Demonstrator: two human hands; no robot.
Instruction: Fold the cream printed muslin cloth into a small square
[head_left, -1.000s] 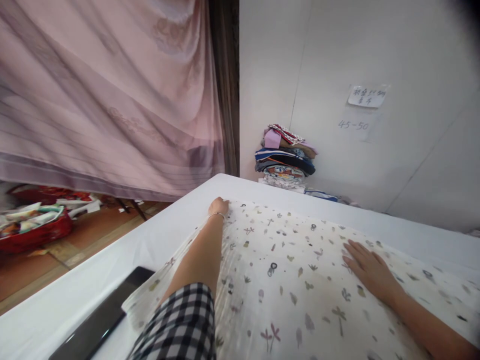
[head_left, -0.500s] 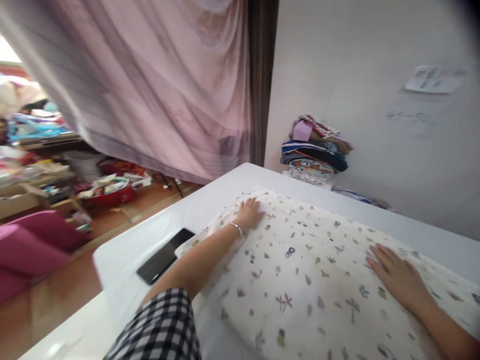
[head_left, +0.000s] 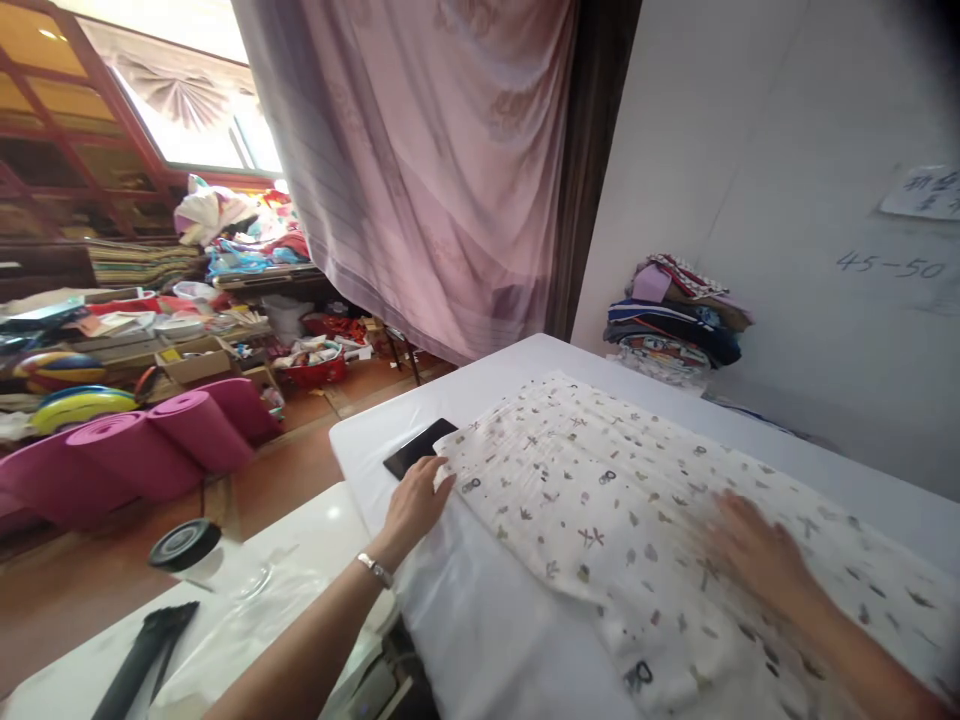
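Observation:
A thin white cloth [head_left: 630, 500] printed with small plants and figures lies spread over the white table. My left hand [head_left: 416, 500], a silver bracelet on its wrist, is at the cloth's near left corner, fingers bent and thumb on its edge. The fingertips are partly hidden, but they appear to pinch the cloth. Right behind that hand lies a black phone [head_left: 420, 445], partly covered by the cloth corner. My right hand [head_left: 757, 545] is over the middle of the cloth, fingers stretched out and blurred by motion.
Folded fabrics [head_left: 675, 315] are stacked by the wall beyond the table. A pink curtain [head_left: 450, 180] hangs behind. On the left are rolled pink mats [head_left: 172, 440] and cluttered boxes. A lower white surface [head_left: 300, 540] holds a black-lidded jar [head_left: 191, 550] and a black strip-like object [head_left: 142, 660].
My left hand has come back from the cloth's far left part to its near left corner by the phone. My right hand has slid slightly inward. The view has turned left.

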